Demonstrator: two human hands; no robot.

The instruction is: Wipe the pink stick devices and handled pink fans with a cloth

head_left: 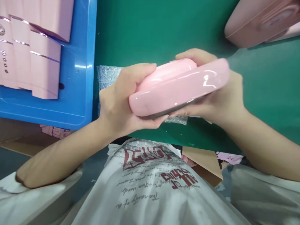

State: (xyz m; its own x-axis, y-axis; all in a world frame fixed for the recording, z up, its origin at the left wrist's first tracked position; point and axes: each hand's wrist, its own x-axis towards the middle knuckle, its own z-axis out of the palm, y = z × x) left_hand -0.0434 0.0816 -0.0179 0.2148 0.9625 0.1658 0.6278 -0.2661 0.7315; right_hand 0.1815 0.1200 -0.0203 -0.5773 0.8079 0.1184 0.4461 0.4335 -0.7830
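Note:
Both my hands hold a glossy pink plastic housing point(178, 89) tilted above the green table, its right end higher than its left. Its rounded rim faces me, with a thin dark edge along the bottom and a paler pink part behind. Around the left end, my left hand point(122, 97) is closed, its thumb on top and fingers underneath. My right hand point(217, 93) grips the other end, partly hidden behind the housing. Beneath them lies a sheet of bubble wrap point(109, 75), mostly covered by the hands.
A blue tray point(79, 103) at the left holds several pink boxy parts point(45, 68) with shiny trim. On the green table point(159, 31), a larger pink rounded appliance point(255, 25) stands at the top right. Below the table edge are open cardboard boxes point(206, 162).

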